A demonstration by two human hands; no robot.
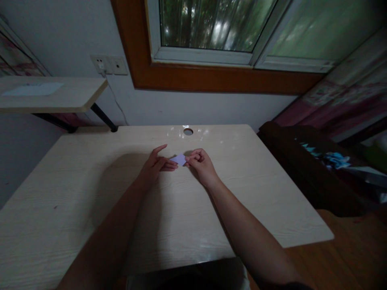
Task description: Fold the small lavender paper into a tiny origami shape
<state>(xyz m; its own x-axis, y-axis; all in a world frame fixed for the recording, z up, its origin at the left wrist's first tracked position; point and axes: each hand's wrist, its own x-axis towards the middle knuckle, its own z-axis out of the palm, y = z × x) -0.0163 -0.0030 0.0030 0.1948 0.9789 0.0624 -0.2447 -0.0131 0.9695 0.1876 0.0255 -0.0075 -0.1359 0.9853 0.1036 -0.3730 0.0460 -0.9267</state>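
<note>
A small pale lilac piece of paper (180, 159) lies on the light wooden desk (90, 193), between my two hands. My left hand (157, 165) rests on the desk with its fingers stretched out, and their tips press on the paper's left edge. My right hand (201, 164) is curled, and its thumb and fingers pinch the paper's right edge. Both forearms reach in from the bottom of the view.
A round cable hole (188, 131) sits at the desk's far edge, below a window (211, 28). A raised shelf (51, 94) juts out at the left, beside wall sockets (109, 65). Dark furniture (305, 161) stands to the right of the desk.
</note>
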